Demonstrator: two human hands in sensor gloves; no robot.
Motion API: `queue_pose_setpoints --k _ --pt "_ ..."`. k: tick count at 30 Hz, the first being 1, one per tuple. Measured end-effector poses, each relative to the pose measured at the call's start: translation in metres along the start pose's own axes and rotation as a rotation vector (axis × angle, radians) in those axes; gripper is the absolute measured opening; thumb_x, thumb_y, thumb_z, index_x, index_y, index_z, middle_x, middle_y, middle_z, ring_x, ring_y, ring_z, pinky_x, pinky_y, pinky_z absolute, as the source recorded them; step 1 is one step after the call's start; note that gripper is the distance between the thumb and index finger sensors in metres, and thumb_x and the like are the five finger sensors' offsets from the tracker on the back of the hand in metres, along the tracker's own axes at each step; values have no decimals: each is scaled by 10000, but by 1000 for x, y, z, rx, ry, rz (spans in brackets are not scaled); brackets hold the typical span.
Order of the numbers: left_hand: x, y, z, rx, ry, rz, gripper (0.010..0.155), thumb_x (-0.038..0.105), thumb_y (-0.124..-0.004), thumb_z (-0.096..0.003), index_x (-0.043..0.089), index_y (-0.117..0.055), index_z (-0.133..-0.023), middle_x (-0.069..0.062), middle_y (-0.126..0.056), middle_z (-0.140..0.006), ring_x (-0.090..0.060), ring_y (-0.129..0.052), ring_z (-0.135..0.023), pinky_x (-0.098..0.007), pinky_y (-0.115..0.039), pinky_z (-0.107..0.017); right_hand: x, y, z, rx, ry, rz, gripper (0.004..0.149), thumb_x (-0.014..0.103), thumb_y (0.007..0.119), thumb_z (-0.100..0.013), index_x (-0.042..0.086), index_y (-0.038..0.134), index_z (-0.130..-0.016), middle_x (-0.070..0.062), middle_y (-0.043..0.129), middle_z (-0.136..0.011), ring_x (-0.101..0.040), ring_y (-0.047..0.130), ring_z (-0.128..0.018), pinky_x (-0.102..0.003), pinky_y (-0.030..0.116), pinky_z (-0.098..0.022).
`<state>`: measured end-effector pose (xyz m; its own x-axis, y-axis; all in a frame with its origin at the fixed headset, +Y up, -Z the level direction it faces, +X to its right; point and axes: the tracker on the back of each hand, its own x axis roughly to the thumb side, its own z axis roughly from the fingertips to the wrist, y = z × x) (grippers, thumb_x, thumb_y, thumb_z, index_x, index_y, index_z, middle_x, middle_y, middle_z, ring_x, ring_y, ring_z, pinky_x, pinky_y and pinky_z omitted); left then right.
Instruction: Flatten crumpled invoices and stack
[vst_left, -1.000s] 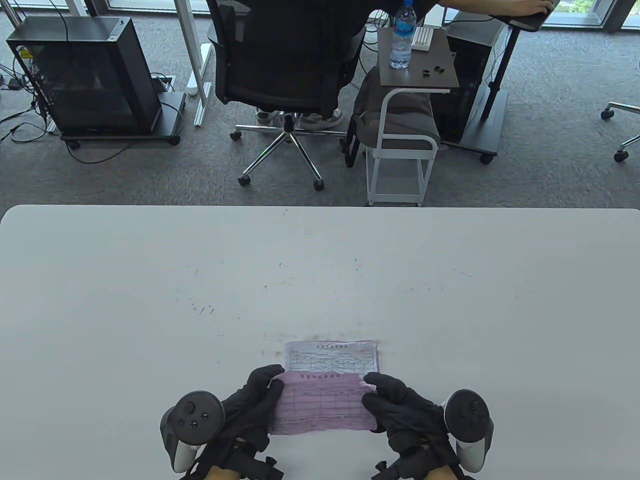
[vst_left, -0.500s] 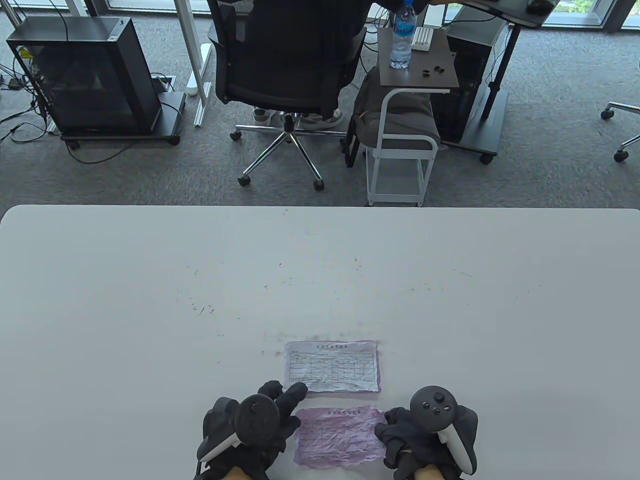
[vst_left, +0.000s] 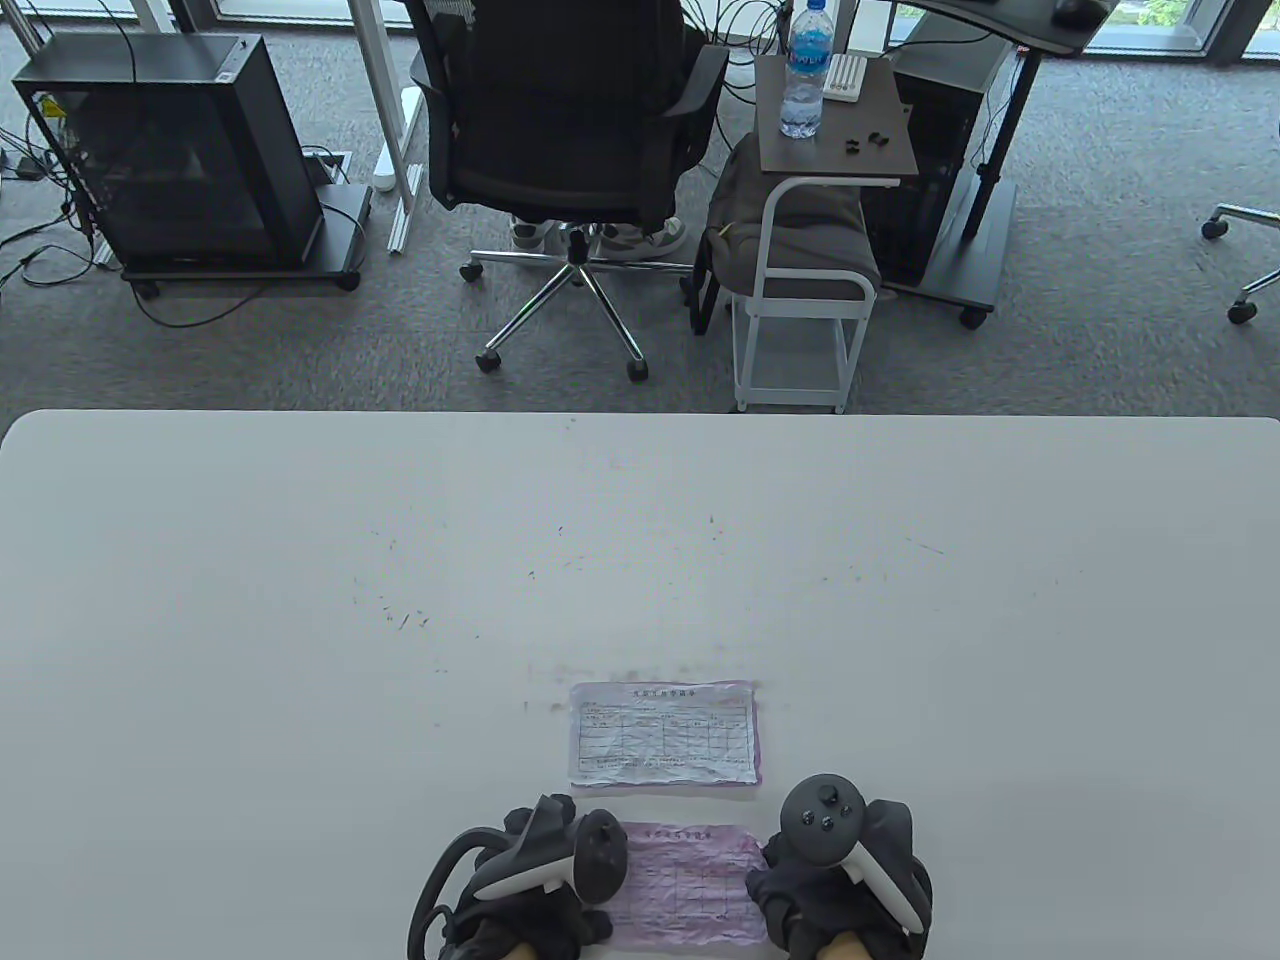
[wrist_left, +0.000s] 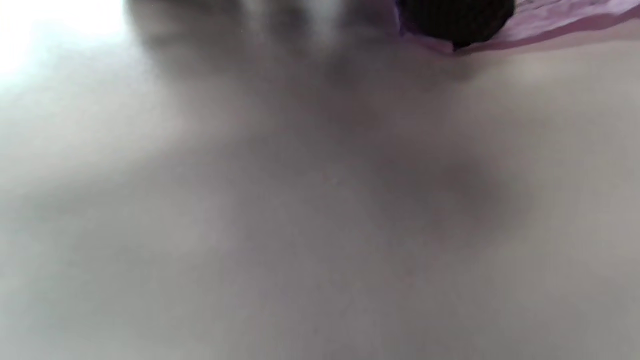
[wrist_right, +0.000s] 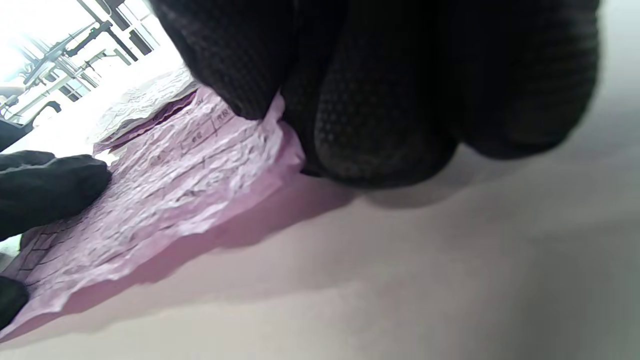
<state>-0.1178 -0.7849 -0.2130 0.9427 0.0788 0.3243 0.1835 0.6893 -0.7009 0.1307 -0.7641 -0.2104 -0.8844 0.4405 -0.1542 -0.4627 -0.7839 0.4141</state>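
Two invoices on the table (vst_left: 300, 600), both low in the table view, centre. Pink invoice (vst_left: 690, 885) sits at the bottom edge of that view, wrinkled all over, ragged along its near edge. Just above it, apart by a thin strip of tabletop, lies the white invoice (vst_left: 662, 733), flatter, with a pink sheet's margin showing round it; likely the stack so far.

Left hand (vst_left: 535, 895) sits at the pink sheet's left end, right hand (vst_left: 840, 890) at its right end. Right wrist view: right fingers (wrist_right: 380, 100) curl onto the sheet's edge and pinch it, paper lifted a little off the table there. Same view shows dark left fingertips (wrist_right: 50, 185) lying on the paper at the far left. Left wrist view is mostly blur; one dark fingertip over a pink edge at the top. Whether the left hand pinches or only presses, cannot tell.

Judgement: step in hand is pulling the pink sheet taut to flatten it. To do it well, draw both ends apart evenly and gently, since thin creased paper tears at ragged edges. Then press flat and sweep outward from the middle. Stacking on the white sheet not yet done.

Beyond the table, upper part of the table view: an office chair (vst_left: 570, 110), a small side table (vst_left: 835, 150) with a water bottle (vst_left: 806, 70).
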Motion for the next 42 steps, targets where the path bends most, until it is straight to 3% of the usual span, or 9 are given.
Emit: queue_pose_setpoints --k 9,13,15,17,19,25,29,34,42 --pt "-10 -5 -3 -89 29 71 895 555 -667 -503 300 26 -1009 -152 193 -979 -558 101 -928 -711 -250 -654 0 -3 1 -15 31 93 426 256 858 -501 46 746 -854 -134 987 -568 -246 1014 -343 -396 909 -248" --pt "-13 -5 -4 -78 16 105 895 553 -691 -506 314 3 -1016 -142 187 -983 -562 108 -920 -715 -237 -646 1 -19 12 -144 71 161 458 278 844 -518 39 717 -887 -191 959 -652 -304 1007 -404 -427 906 -278" --pt "-13 -5 -4 -81 13 109 894 548 -700 -509 316 -3 -1018 -144 185 -983 -566 110 -916 -718 -234 -643 8 -25 18 -249 -22 182 458 287 828 -524 47 705 -894 -206 939 -685 -324 996 -436 -442 900 -291" --pt "-13 -5 -4 -86 12 111 895 547 -701 -511 318 0 -1017 -146 190 -980 -570 115 -911 -721 -232 -641 25 -24 24 -274 -248 207 465 321 808 -528 81 682 -906 -217 890 -762 -345 969 -512 -444 899 -322" --pt "-13 -5 -3 -86 8 115 895 545 -704 -512 317 -1 -1017 -147 190 -979 -572 116 -908 -722 -229 -639 49 -8 28 -208 -518 211 473 336 787 -532 104 665 -925 -256 809 -857 -392 916 -619 -455 894 -340" --pt "-13 -5 -4 -94 2 121 896 539 -713 -513 326 -3 -1016 -148 194 -975 -579 123 -901 -726 -224 -635 94 55 37 81 -841 551 469 349 752 -541 141 635 -945 -247 536 -1049 -438 731 -825 -544 824 -466" --pt "-13 -4 -3 -97 7 122 898 534 -716 -513 329 1 -1013 -143 197 -974 -574 128 -902 -723 -221 -637 94 75 35 249 -740 731 548 409 727 -556 200 514 -1015 -219 401 -1092 -429 547 -892 -551 725 -529" --pt "-13 -4 -3 -97 11 120 898 541 -713 -507 330 1 -1011 -139 195 -975 -571 126 -904 -719 -223 -639 86 58 26 305 -631 535 461 416 722 -565 198 650 -964 -143 562 -1029 -385 644 -823 -556 733 -511" --pt "-12 -3 -3 -95 13 128 899 540 -715 -507 330 -1 -1012 -137 196 -976 -569 128 -905 -717 -219 -640 66 42 15 353 -423 469 344 443 729 -567 229 781 -831 -88 769 -857 -322 844 -665 -596 792 -451"
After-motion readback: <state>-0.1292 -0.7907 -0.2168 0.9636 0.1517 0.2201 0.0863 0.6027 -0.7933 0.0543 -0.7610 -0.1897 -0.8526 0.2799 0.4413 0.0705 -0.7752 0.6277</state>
